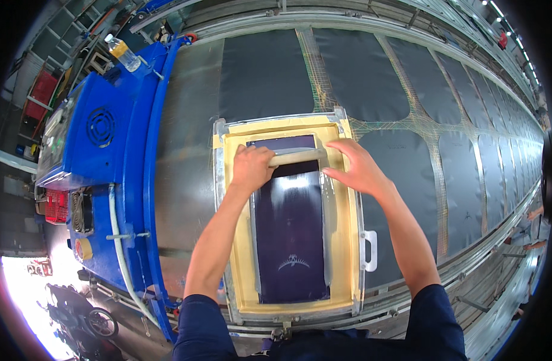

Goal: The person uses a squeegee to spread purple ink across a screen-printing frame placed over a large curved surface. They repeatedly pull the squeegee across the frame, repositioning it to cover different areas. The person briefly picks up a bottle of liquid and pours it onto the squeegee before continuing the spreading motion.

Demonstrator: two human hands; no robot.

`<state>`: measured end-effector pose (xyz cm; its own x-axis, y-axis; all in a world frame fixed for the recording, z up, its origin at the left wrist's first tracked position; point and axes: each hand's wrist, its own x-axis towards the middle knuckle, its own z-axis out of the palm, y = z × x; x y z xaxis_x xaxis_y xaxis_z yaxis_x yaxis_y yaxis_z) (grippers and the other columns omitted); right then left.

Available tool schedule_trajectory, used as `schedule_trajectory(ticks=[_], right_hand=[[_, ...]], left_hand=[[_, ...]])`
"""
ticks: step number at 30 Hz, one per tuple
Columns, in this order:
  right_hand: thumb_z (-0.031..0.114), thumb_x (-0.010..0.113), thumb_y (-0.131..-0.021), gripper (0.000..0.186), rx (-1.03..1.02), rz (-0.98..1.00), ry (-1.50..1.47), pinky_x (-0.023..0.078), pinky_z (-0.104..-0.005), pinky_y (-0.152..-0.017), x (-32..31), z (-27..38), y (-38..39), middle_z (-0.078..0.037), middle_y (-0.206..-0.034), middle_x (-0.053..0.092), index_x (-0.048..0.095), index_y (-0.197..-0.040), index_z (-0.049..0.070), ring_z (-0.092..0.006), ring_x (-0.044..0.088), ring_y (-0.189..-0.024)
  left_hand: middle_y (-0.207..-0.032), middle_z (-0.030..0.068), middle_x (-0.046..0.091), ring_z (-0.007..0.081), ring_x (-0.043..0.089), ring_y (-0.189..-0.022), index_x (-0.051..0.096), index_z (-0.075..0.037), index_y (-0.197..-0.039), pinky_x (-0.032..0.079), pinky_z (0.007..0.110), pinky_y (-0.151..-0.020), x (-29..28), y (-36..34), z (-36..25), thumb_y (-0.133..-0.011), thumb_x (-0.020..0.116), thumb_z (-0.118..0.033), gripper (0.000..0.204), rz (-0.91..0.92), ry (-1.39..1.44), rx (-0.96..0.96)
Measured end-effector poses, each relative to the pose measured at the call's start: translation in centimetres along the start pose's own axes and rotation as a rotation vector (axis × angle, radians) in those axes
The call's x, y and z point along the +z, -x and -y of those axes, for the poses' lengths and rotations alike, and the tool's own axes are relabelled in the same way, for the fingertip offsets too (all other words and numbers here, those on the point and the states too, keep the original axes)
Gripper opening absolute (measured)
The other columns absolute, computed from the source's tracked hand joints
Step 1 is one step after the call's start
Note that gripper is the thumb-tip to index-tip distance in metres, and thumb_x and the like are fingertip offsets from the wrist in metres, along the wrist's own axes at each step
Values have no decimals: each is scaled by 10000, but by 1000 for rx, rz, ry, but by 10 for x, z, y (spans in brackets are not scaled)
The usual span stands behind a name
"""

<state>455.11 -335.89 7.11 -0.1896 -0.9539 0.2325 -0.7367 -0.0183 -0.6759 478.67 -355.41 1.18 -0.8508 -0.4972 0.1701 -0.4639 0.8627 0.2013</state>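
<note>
A screen-printing frame (343, 259) with a yellow-taped border lies on the long table, its dark purple mesh (290, 234) showing a small pale crest-like design near the close end. Across the far part of the mesh is a squeegee (297, 157) with a pale handle. My left hand (252, 168) is closed round the squeegee's left end. Beside its right end, my right hand (361, 171) has thumb and fingers spread apart, not gripping it. Wet shine shows on the mesh just below the squeegee.
Dark sheet panels (372, 72) with taped seams between them run along the table to the right. A blue machine (107, 132) stands at the left, with a clear bottle (124, 53) on it. A white handle (370, 250) sticks out from the frame's right side. Metal rails edge the table.
</note>
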Motion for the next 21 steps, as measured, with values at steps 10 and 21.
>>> schedule_trajectory(ticks=[10,21], right_hand=[[317,838,-823,425,226,501,396,570,-465,-898,47,-34,-140,-211,-1001,752,747,-1149,62,-391,719,-987],[286,849,-804,312,241,462,371,567,-470,-826,67,20,-14,-202,-873,740,768,-1023,78,-391,716,-896]], left_hand=[[-845,139,739,374,699,-869,790,-122,-916,530,490,-857,-19,-77,31,-748,861,-390,324,165,22,-115],[-861,62,749,282,717,-876,774,-173,-894,499,430,-864,-24,37,-25,-803,811,-338,191,284,37,-101]])
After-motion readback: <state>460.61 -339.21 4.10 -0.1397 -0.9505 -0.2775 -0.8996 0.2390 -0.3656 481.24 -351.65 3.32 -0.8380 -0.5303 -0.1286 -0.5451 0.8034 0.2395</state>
